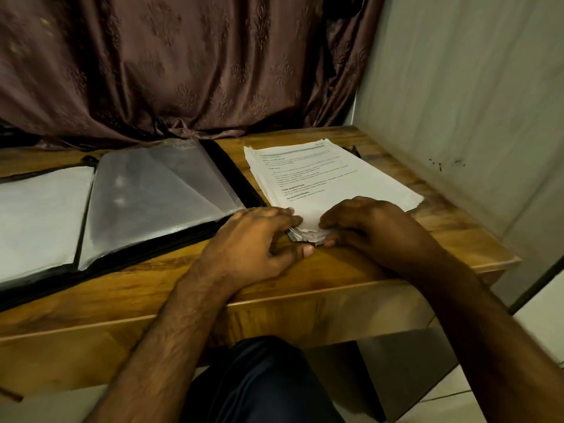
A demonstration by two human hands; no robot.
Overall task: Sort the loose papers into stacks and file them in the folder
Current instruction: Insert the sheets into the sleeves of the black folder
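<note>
An open black folder (128,206) of clear sleeves lies left of the left hand (259,236); both hands, the right hand (369,227) close beside it, pinch the near corner of a paper stack (329,178) headed "TASK DESCRIPTION" and "REQUIRED PROPS".

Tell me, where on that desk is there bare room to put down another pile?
Bare wood shows along the table front edge, below the open folder and left of the left hand. The right end is crowded: paper stack, both hands, right hand included.
</note>
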